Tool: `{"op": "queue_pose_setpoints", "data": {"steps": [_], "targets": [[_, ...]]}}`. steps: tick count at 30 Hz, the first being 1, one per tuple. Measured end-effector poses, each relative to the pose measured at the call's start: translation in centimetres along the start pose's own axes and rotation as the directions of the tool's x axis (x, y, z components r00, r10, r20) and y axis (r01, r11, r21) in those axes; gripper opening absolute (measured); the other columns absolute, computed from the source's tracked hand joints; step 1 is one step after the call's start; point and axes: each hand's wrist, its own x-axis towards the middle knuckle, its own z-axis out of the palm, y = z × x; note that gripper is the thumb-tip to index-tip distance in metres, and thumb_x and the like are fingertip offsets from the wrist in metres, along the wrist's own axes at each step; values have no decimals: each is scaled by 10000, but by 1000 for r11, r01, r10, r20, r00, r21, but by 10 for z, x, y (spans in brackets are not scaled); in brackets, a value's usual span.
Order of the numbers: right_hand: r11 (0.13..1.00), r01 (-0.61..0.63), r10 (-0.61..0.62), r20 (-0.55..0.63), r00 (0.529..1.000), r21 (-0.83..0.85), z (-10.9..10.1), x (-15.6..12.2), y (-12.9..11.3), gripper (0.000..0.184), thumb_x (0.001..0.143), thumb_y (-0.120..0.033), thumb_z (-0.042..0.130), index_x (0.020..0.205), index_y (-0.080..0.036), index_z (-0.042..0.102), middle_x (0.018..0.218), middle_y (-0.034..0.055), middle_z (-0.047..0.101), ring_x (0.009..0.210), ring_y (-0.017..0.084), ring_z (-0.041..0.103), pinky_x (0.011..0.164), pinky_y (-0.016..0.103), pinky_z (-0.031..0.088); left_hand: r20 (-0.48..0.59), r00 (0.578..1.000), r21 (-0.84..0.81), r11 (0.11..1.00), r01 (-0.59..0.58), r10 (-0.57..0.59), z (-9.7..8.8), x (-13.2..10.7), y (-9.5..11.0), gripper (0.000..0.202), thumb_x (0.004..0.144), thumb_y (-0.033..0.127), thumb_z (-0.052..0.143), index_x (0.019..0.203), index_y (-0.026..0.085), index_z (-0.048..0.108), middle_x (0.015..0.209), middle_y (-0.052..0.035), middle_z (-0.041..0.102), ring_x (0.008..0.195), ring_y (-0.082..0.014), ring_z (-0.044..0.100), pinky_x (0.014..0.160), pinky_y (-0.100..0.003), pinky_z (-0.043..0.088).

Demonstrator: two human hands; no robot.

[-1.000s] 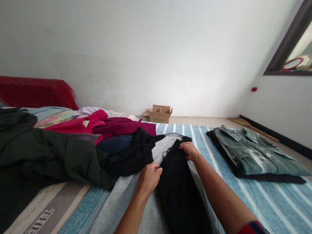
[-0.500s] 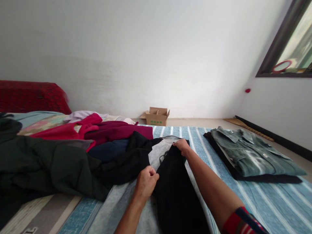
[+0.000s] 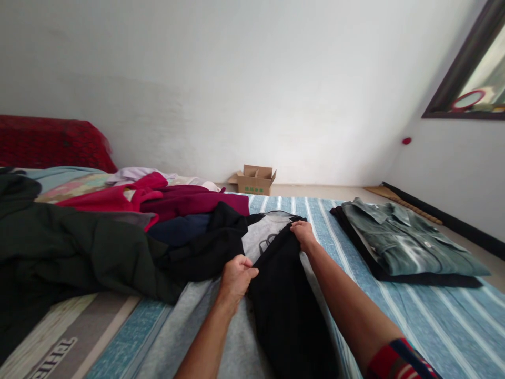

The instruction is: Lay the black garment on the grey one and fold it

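A grey sweatshirt (image 3: 258, 231) with black sleeves lies spread on the bed in front of me. One black sleeve (image 3: 290, 310) is folded inward over the body and runs down toward me. Near the shoulder, my right hand (image 3: 303, 234) pinches the upper end of that sleeve. My left hand (image 3: 236, 276) is closed on the sleeve's inner edge, lower down and to the left. Between the hands the edge runs in a fairly straight slanting line. A dark print on the grey chest shows partly beside it. The other black sleeve (image 3: 205, 252) stretches out to the left.
Loose clothes pile up on the left: a dark green garment (image 3: 90, 247), a magenta one (image 3: 193, 202) and a red one (image 3: 102, 202). A folded denim jacket (image 3: 410, 242) rests on black cloth at right. Beyond the striped bed (image 3: 351, 295) stands an open cardboard box (image 3: 254, 181).
My right hand has shifted slightly right along the shoulder, and my left hand slightly up. The sleeve edge between them looks straighter, and more of the chest print shows. The view has tilted slightly.
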Motion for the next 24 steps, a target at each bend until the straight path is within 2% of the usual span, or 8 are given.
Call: {"op": "queue_pose_setpoints", "data": {"steps": [6, 11, 14, 16, 18, 19, 21, 24], "targets": [[958, 190, -211, -78, 974, -215, -22, -24, -7, 190, 756, -170, 620, 945, -173, 623, 726, 20, 593, 704, 156, 569, 567, 239, 406, 31, 999, -39, 999, 29, -28, 0, -4, 9, 166, 585, 159, 616, 737, 167, 551, 571, 41, 580, 415, -85, 465, 387, -189, 291], [874, 318, -333, 26, 943, -368, -58, -106, 1, 91, 713, -219, 661, 803, -222, 665, 646, 13, 593, 662, 180, 550, 627, 283, 377, 45, 998, -74, 997, 36, -32, 2, -4, 7, 145, 591, 156, 617, 728, 168, 571, 558, 42, 585, 416, -90, 482, 390, -188, 305], [657, 624, -501, 374, 780, -423, -82, -170, 11, 139, 782, -304, 618, 904, -264, 670, 790, 25, 645, 669, 177, 573, 638, 292, 413, 34, 999, -74, 997, 24, -21, 2, -5, 6, 124, 588, 138, 616, 703, 165, 576, 545, 40, 586, 404, -82, 460, 393, -187, 309], [474, 811, -536, 617, 576, -344, -90, -205, 25, 251, 790, -337, 625, 1036, -290, 642, 954, 40, 664, 790, 199, 610, 662, 285, 449, 22, 1000, -69, 998, 6, -4, 3, -5, 7, 117, 585, 131, 619, 689, 162, 578, 533, 41, 580, 401, -79, 450, 395, -188, 309], [211, 931, -565, 740, 366, -299, -89, -227, 45, 276, 809, -308, 615, 1084, -292, 615, 1074, 59, 659, 920, 231, 622, 700, 289, 472, 16, 1000, -64, 998, -10, 11, 3, -5, 7, 103, 587, 135, 619, 678, 163, 577, 523, 45, 572, 399, -79, 447, 399, -188, 311], [83, 941, -579, 753, 314, -329, -86, -233, 57, 296, 819, -271, 599, 1116, -283, 594, 1105, 73, 655, 969, 252, 618, 715, 303, 479, 14, 1000, -61, 998, -14, 15, 4, -5, 7, 97, 590, 140, 617, 675, 165, 576, 519, 48, 568, 399, -80, 447, 400, -188, 311], [-53, 909, -603, 739, 301, -413, -79, -238, 78, 338, 810, -254, 599, 1146, -256, 564, 1085, 96, 664, 970, 278, 624, 719, 329, 489, 11, 1000, -55, 998, -18, 19, 4, -5, 6, 86, 596, 146, 614, 669, 167, 573, 510, 51, 559, 400, -81, 449, 398, -186, 307], [11, 893, -560, 737, 378, -450, -77, -234, 87, 326, 777, -262, 600, 1099, -223, 574, 922, 71, 690, 798, 239, 650, 656, 310, 495, 12, 999, -54, 998, -29, 29, 4, -4, 4, 81, 600, 146, 611, 665, 165, 567, 500, 50, 550, 410, -88, 467, 396, -185, 300]]}}
